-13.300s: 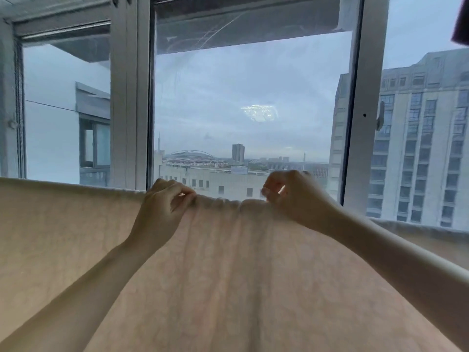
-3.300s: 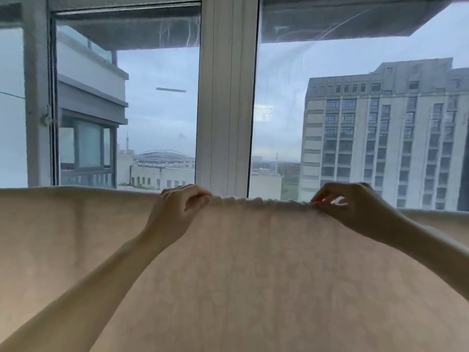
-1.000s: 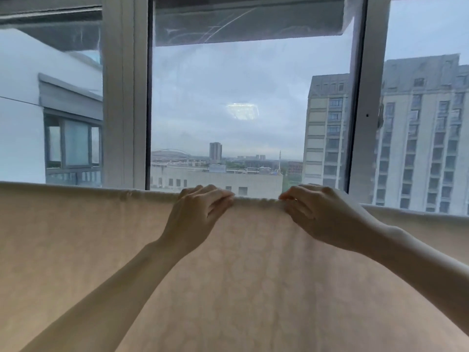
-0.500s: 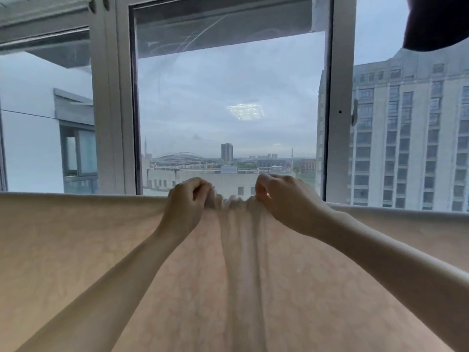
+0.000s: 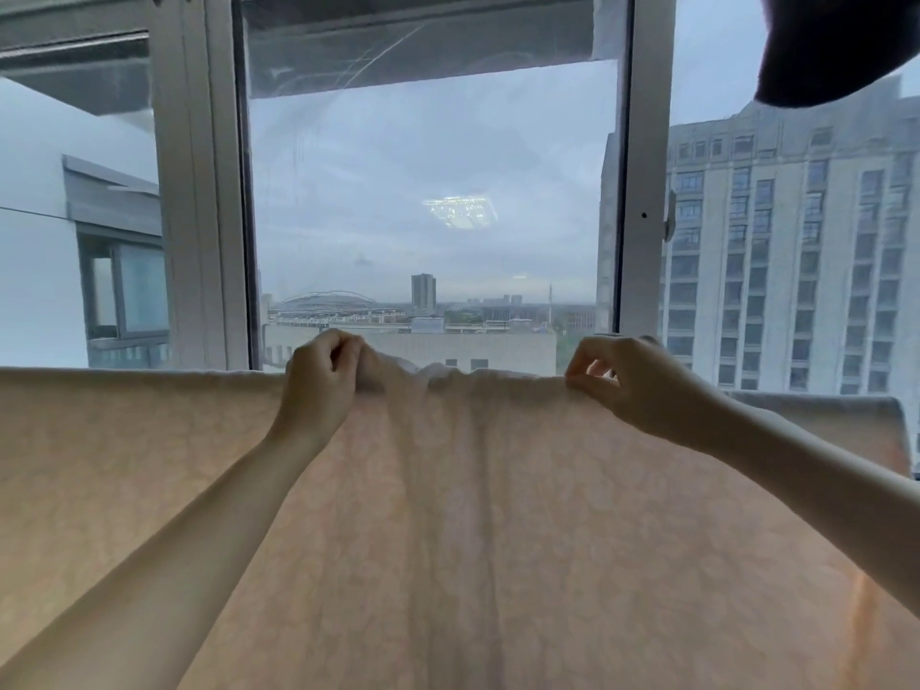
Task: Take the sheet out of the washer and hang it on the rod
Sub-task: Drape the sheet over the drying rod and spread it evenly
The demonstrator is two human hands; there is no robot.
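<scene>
Gripping the top fold of a soft, light sheet (image 5: pixel 448 515), left hand (image 5: pixel 318 385) clenches cloth at 9 o'clock; right hand (image 5: pixel 632 385) pinches it at 3.

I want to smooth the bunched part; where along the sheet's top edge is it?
In the head view it sits centrally, between the left hand and right hand gripping the sheet.

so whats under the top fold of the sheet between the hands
Nothing shows there: the sheet covers whatever carries it, so the rod is hidden. The left hand and right hand pinch its bunched top edge.
</scene>
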